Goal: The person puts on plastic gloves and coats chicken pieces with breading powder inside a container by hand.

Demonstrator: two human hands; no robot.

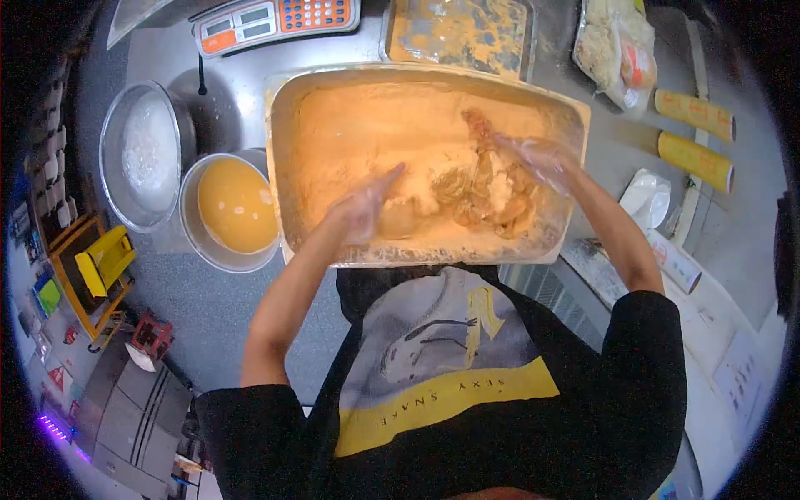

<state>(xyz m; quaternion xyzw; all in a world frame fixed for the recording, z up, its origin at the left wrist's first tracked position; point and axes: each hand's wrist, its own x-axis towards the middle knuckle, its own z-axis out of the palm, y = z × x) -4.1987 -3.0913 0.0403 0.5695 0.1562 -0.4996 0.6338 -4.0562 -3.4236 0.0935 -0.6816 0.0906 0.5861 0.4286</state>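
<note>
A large rectangular tub (279,158) holds orange breading flour (358,117) and a pile of raw meat pieces (492,204), probably chicken, some wet and some dusted. My left hand (367,208), in a clear glove, lies over the flour at the left of the pile, its fingers stretched out and nothing in them. Beside its fingers are coated pieces (398,217). Over the right part of the tub is my right hand (537,162), also gloved. Its fingertips are on a reddish piece of meat (477,127), apart from the main pile; the exact grip is partly hidden.
Left of the tub stand a pot of orange-yellow liquid (233,204) and a metal bowl with whitish contents (152,158). A digital scale (275,23) and a flour-stained tray (458,33) lie behind. Bagged food (617,54) and yellow rolls (696,112) are at right.
</note>
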